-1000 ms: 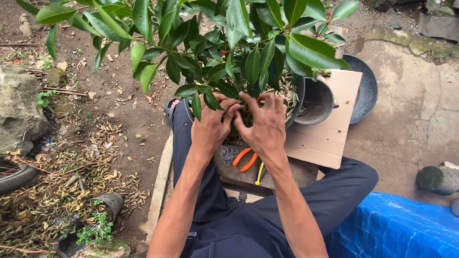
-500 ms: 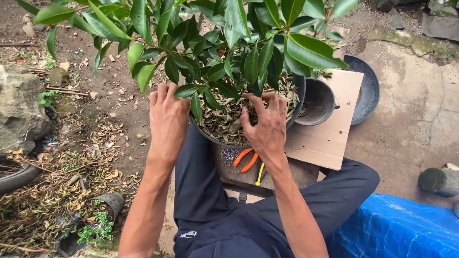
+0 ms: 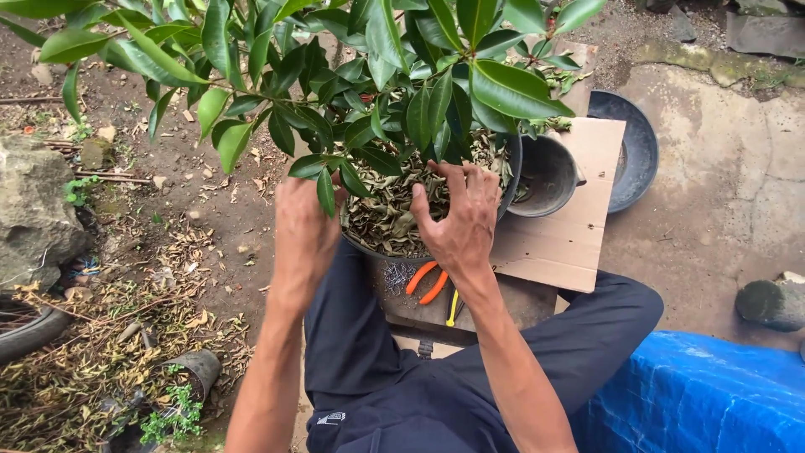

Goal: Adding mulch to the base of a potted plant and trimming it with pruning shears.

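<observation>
Bare dirt all round — left hand (image 3: 306,222) grips the pot (image 3: 377,252) rim under leaves, right hand (image 3: 457,218) spread loose on dry mulch (image 3: 386,214); pliers (image 3: 426,281) below.

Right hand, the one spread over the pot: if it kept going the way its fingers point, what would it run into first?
The right hand points up and away, over the dry leaves in the pot. Going straight on, it would probably meet the plant's green leaves just beyond the fingertips, though depth is hard to judge.

Left hand (image 3: 306,222) raised, right hand (image 3: 457,218) fingers spread
</observation>
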